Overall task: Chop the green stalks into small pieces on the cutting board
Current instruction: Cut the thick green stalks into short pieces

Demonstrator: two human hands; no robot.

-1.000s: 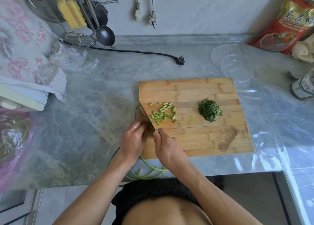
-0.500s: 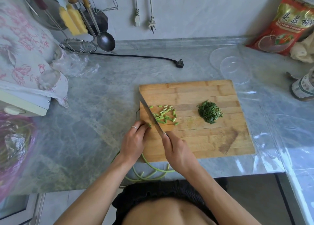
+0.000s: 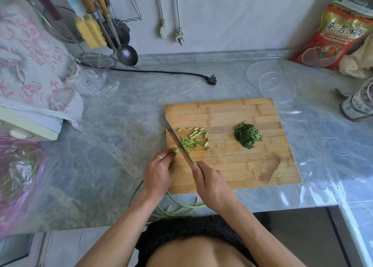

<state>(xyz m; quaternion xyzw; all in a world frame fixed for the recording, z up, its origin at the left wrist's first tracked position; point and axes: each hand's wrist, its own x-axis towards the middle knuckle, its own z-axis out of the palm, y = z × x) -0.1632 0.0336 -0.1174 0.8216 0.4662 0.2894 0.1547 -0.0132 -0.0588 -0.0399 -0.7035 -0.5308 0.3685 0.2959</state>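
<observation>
— Right, at six o'clock of the bamboo cutting board (image 3: 232, 113): right hand (image 3: 212, 186) wrapped round the handle of the kitchen knife (image 3: 177, 141), fingers fully curled, handle hidden inside the fist. Blade slanting from the fist up toward ten o'clock, edge apparently down on the wood.

— And the other side?

— Left hand (image 3: 159, 174), ringed, at eight o'clock of the board, just beside the blade. Fingers bent down onto the green stalks (image 3: 175, 204), fingertips pinning the cut end (image 3: 176, 150) right against the steel. Rest of the bundle trailing off the near edge in loops at six o'clock, over the marble counter (image 3: 113, 137).

— Anything already cut?

— Yes. Scatter of short stalk pieces (image 3: 193, 140) on the far side of the blade, toward nine o'clock of the board's centre. Heap of finer, darker chopped greens (image 3: 247, 135) at three o'clock, well apart.

— Risks?

— Probably fingertips first: so close to the edge that one careless stroke could nick them. Next, stalks springing or rolling under a loose pin, giving uneven lengths. Also the hanging loops dragging the bundle back off the board. Possibly pieces flicked off the left edge, since cutting sits so near it.

— Progress?

— Judging by the length left, well short of finished.
</observation>
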